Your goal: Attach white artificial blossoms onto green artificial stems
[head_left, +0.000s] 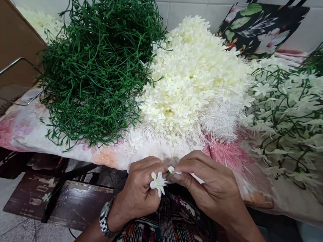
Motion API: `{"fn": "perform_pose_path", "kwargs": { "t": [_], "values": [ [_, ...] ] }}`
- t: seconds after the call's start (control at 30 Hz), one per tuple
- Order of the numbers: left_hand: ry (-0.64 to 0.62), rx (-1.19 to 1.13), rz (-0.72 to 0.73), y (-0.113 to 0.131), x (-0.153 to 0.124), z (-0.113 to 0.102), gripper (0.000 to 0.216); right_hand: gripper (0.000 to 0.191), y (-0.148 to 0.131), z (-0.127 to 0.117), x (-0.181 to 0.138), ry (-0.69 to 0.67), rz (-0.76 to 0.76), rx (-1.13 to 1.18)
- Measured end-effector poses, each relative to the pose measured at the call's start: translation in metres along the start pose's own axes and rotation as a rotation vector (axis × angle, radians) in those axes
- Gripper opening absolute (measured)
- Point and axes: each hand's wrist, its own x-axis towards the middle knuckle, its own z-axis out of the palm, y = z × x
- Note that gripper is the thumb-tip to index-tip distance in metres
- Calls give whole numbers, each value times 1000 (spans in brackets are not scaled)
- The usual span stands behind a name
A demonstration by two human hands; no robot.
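Observation:
My left hand [144, 184], with a wristwatch [105, 219] on its wrist, is closed around an artificial flower stem; a white flower [159, 183] with thin stamens pokes out of the fist. The stem itself is mostly hidden by the fingers. Close beside it, my right hand [205, 182] pinches a small white blossom [174, 170] between thumb and fingers, against a bit of green at the left hand's fingertips. Beyond my hands lie a heap of loose cream-white blossoms [187, 89], a tangle of green plastic stems [98, 69] and a bundle of white stamens [221, 117].
Stems with white flowers attached [301, 123] lie in a pile at the right. A black floral bag [261, 30] leans on the tiled wall. The surface wears a flowered cloth [15, 126]. At the left stands a brown board [12, 34] with a metal wire frame [5, 66].

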Motion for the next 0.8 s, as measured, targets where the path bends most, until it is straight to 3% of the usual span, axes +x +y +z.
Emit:
{"fn": "perform_pose_path", "kwargs": {
  "t": [0.23, 0.8],
  "values": [
    [-28, 17, -7, -6, 2, 4, 23, 14, 6, 2, 1, -51, -38, -102],
    [-6, 110, -60, -9, 8, 10, 21, 18, 20, 12, 0, -20, -43, -129]
  ]
}}
